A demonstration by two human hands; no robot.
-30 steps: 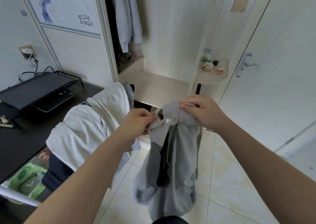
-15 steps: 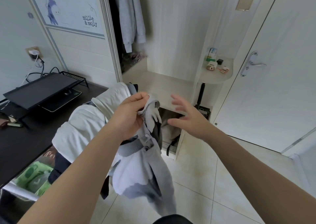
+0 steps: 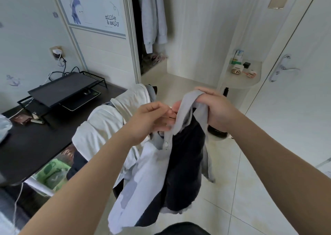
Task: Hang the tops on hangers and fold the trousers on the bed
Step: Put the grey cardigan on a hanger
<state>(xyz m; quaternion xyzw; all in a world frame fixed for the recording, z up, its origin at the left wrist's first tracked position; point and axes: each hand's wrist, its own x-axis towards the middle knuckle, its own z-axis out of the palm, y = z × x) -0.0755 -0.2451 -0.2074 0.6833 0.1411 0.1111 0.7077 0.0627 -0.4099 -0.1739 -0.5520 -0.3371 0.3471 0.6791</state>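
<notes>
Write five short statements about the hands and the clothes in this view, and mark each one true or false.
1. The right hand grips the top of the grey garment. True.
2. The grey garment lies flat on a bed. False: it hangs from the hands above the tiled floor.
3. The left hand is at the garment's edge, with its fingers curled on it. True.
4. The wardrobe holds no clothes. False: a pale grey top hangs inside.
5. White clothes are piled beside the black desk. True.
</notes>
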